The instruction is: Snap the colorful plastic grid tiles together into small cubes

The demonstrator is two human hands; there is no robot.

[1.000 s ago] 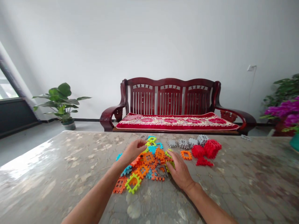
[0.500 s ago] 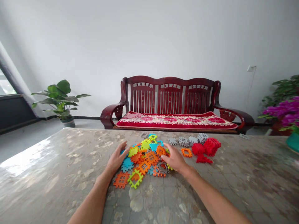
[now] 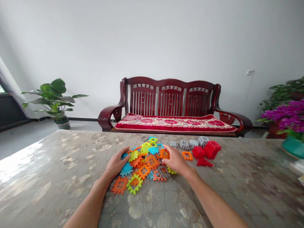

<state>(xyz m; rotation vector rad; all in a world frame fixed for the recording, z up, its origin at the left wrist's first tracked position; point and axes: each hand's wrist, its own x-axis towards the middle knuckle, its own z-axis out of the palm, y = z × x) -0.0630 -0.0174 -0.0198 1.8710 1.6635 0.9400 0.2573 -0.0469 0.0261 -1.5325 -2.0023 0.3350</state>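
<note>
A heap of flat interlocking plastic tiles (image 3: 152, 161) in orange, blue, yellow-green and grey lies on the table between my hands. My left hand (image 3: 116, 162) rests against the heap's left side, thumb apart from the fingers, near a blue tile (image 3: 126, 169). At the right side, my right hand (image 3: 177, 161) is spread, its thumb beside an orange tile (image 3: 164, 154) and a grey square frame tile (image 3: 163, 171). Neither hand visibly holds a tile. At the near edge lie an orange window tile (image 3: 120, 185) and a yellow-green frame tile (image 3: 135, 184).
Right of the heap are a lone orange frame (image 3: 187, 155), red tiles joined into blocks (image 3: 212, 149) and several grey pieces (image 3: 184, 144). A wooden bench (image 3: 171, 95) stands beyond the table (image 3: 71, 177). Purple flowers in a teal pot (image 3: 293, 147) stand far right.
The view has turned slightly right, so everything sits a little further left. My right hand has drawn closer in on the heap's right side; the left hand stays at its left side.
</note>
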